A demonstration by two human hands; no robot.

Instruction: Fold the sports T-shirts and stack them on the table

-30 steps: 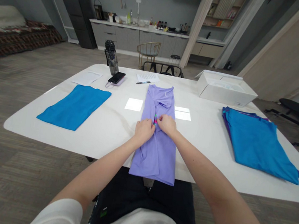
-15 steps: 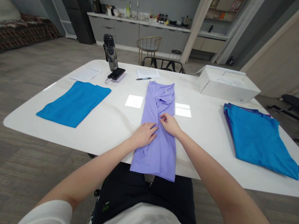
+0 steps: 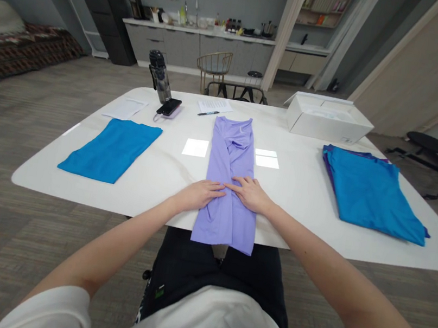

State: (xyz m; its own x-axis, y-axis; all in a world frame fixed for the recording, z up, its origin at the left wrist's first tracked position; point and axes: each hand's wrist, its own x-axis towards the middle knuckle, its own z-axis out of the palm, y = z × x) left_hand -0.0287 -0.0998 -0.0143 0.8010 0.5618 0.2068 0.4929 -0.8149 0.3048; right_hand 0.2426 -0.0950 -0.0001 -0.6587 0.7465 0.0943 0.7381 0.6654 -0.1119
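left hand [image 3: 198,194] and right hand [image 3: 253,195] touch one lilac garment [image 3: 223,162], each grip outstretched, empty.

From here, the left hand [image 3: 198,194] and right hand [image 3: 253,195] rest on a lilac garment [image 3: 225,162] overhanging the near edge of the counter [image 3: 300,198].

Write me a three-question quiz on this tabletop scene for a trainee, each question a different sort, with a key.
1. Multiple choice: the left hand and right hand rest on: (a) a black rectangular phone; (b) a light-purple fabric garment; (c) a printed white paper sheet.
2. True or false: the open, rectangular white cardboard box stands farther from the person than the folded blue cloth on the right.
3. Fill in: along that cloth's left edge, ____ fabric shows from beneath.

Key: 1. b; 2. true; 3. purple.
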